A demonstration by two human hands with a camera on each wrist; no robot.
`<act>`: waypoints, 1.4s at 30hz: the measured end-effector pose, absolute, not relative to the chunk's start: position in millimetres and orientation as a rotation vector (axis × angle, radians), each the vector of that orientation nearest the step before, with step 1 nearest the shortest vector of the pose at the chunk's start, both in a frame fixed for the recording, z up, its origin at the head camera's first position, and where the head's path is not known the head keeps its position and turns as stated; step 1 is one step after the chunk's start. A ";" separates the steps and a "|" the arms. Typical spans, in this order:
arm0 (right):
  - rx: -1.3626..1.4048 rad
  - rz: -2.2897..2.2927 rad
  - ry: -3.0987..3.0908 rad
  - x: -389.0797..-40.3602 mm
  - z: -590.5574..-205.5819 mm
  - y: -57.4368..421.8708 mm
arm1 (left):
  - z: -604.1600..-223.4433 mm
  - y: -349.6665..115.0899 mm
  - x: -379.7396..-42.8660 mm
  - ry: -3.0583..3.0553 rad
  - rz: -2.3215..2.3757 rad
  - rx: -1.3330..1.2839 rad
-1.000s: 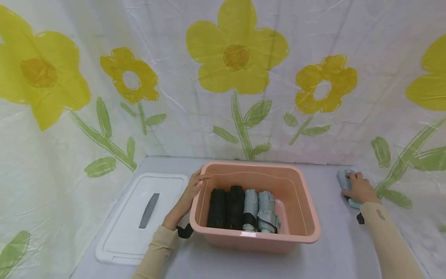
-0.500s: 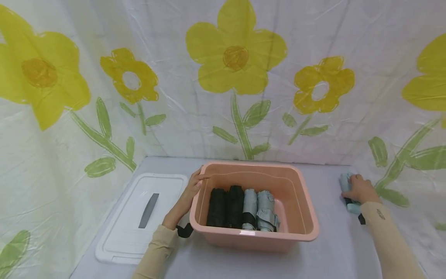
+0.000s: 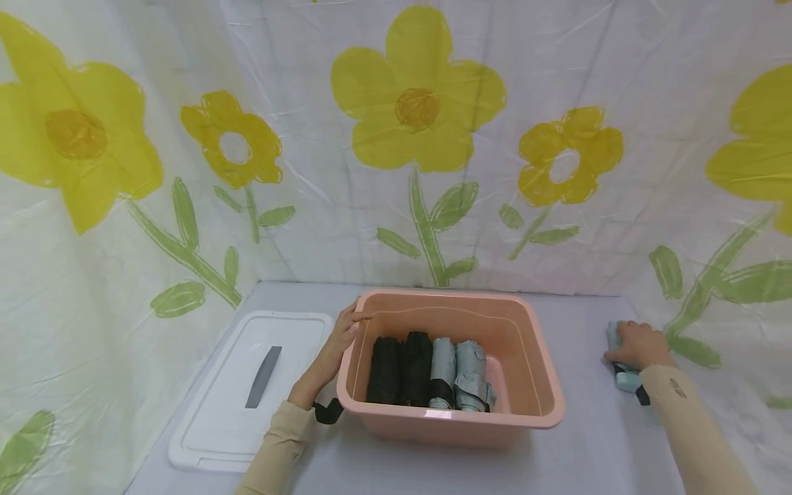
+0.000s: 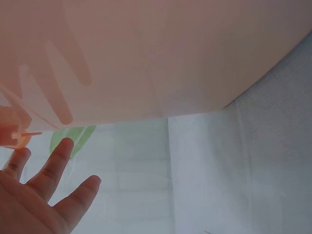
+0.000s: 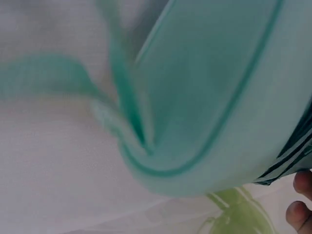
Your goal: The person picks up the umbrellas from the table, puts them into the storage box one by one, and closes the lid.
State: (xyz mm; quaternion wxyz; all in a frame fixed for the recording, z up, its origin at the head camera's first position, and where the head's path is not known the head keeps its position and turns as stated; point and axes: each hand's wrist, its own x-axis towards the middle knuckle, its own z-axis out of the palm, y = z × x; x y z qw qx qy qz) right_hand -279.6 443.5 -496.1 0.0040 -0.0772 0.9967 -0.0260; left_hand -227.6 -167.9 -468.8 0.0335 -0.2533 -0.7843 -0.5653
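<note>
My left hand [image 3: 337, 338] rests on the left rim of a pink plastic bin [image 3: 452, 415]; in the left wrist view its fingers [image 4: 75, 204] are spread and fairly straight beside the bin wall. At the table's right side my right hand [image 3: 641, 345] grips a light-blue folding umbrella [image 3: 614, 334], largely covered by the palm. Its teal handle end [image 5: 190, 126], with a wrist strap [image 5: 48, 73], fills much of the right wrist view. Inside the bin, two black folded umbrellas [image 3: 385, 371] and two pale blue-grey ones [image 3: 471, 371] lie side by side toward the left.
A white lid [image 3: 216, 385] with a grey handle [image 3: 263, 377] lies flat left of the bin. Bare bin floor [image 3: 500, 385] shows right of the umbrellas. A curtain with yellow flowers [image 3: 417, 108] hangs behind and at both sides of the table [image 3: 588, 426].
The right hand and the light-blue umbrella have shifted slightly toward me, and the umbrella has turned a little under the hand. My left hand stays on the rim. The head view has tilted slightly.
</note>
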 end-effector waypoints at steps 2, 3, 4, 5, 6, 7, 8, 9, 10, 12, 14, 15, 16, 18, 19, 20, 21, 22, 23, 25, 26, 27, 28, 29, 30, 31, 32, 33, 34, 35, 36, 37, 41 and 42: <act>-0.247 -0.056 3.117 -277.6 -496.5 443.4 | -461.7 -166.5 -223.2 -2.415 -1.748 -0.777; -0.250 -0.052 3.116 -277.2 -496.4 443.3 | -457.5 -165.7 -221.0 -2.412 -1.758 -0.778; -0.253 -0.056 3.115 -276.8 -495.4 442.8 | -453.5 -164.9 -219.1 -2.411 -1.766 -0.778; -0.256 -0.061 3.116 -276.7 -494.6 442.4 | -449.7 -164.1 -217.3 -2.411 -1.770 -0.776; -0.260 -0.068 3.119 -276.7 -493.3 441.9 | -446.1 -163.4 -215.6 -2.413 -1.773 -0.775; -0.261 -0.073 3.122 -276.6 -491.7 441.2 | -444.8 -163.0 -215.2 -2.418 -1.771 -0.771; -0.260 -0.079 3.121 -276.6 -489.9 440.4 | -443.3 -162.4 -214.7 -2.420 -1.778 -0.768; -0.259 -0.088 3.120 -276.7 -488.2 439.7 | -442.4 -161.9 -214.2 -2.422 -1.787 -0.765; -0.260 -0.098 3.121 -276.6 -486.5 439.0 | -442.0 -161.7 -214.0 -2.423 -1.791 -0.760; -0.251 -0.121 3.117 -275.9 -483.4 437.5 | -441.6 -161.1 -213.1 -2.425 -1.804 -0.752; -0.232 -0.145 3.111 -276.2 -479.9 435.5 | -441.6 -161.1 -213.0 -2.416 -1.824 -0.749; -0.223 -0.153 3.108 -276.6 -478.7 434.8 | -442.1 -161.2 -213.3 -2.412 -1.828 -0.751; -0.213 -0.158 3.106 -276.6 -477.2 433.7 | -442.5 -161.3 -213.5 -2.409 -1.830 -0.752; -0.196 -0.160 3.104 -276.3 -474.1 430.8 | -443.7 -161.5 -214.0 -2.403 -1.836 -0.762; -0.192 -0.162 3.104 -276.3 -472.5 429.1 | -444.1 -161.5 -214.3 -2.400 -1.837 -0.762; -0.194 -0.162 3.105 -276.3 -470.4 427.2 | -444.7 -161.5 -214.5 -2.398 -1.836 -0.764; -0.196 -0.160 3.105 -276.0 -468.1 425.2 | -445.2 -161.5 -214.9 -2.395 -1.833 -0.766; -0.196 -0.158 3.107 -275.5 -465.5 422.5 | -445.4 -161.5 -214.9 -2.395 -1.830 -0.763; -0.198 -0.154 3.110 -275.0 -462.8 419.8 | -445.6 -161.4 -215.0 -2.392 -1.830 -0.762; -0.200 -0.147 3.115 -274.0 -457.5 413.8 | -445.5 -161.3 -215.2 -2.392 -1.822 -0.754; -0.202 -0.140 3.118 -273.3 -454.6 410.8 | -445.4 -161.3 -215.2 -2.393 -1.821 -0.753; -0.199 -0.135 3.124 -272.3 -452.1 407.6 | -445.2 -161.2 -215.2 -2.392 -1.820 -0.753; -0.200 -0.131 3.127 -271.9 -449.4 404.3 | -445.1 -161.4 -215.1 -2.394 -1.822 -0.751; -0.205 -0.131 3.129 -271.3 -447.0 400.9 | -444.9 -161.5 -215.0 -2.394 -1.824 -0.751; -0.209 -0.132 3.130 -270.7 -444.9 397.9 | -444.7 -161.6 -214.9 -2.395 -1.825 -0.752; -0.213 -0.129 3.130 -269.9 -442.9 395.0 | -444.5 -161.6 -214.6 -2.394 -1.827 -0.755; -0.218 -0.128 3.132 -269.0 -441.0 392.6 | -444.4 -161.7 -214.3 -2.390 -1.830 -0.761; -0.226 -0.128 3.134 -268.1 -439.4 389.9 | -444.1 -161.6 -214.0 -2.390 -1.826 -0.767; -0.237 -0.128 3.137 -267.4 -437.7 387.8 | -443.9 -161.7 -213.8 -2.388 -1.823 -0.774; -0.246 -0.126 3.141 -266.4 -436.2 385.6 | -443.5 -161.7 -213.6 -2.386 -1.819 -0.779; -0.256 -0.113 3.150 -265.9 -435.2 383.9 | -443.1 -161.7 -213.4 -2.384 -1.810 -0.786; -0.272 -0.103 3.160 -265.3 -434.1 382.3 | -442.7 -161.7 -213.1 -2.382 -1.805 -0.790; -0.305 -0.056 3.189 -265.3 -430.4 375.9 | -442.7 -162.5 -213.4 -2.384 -1.807 -0.786; -0.307 -0.048 3.195 -265.5 -429.4 373.9 | -443.0 -162.7 -213.7 -2.384 -1.808 -0.782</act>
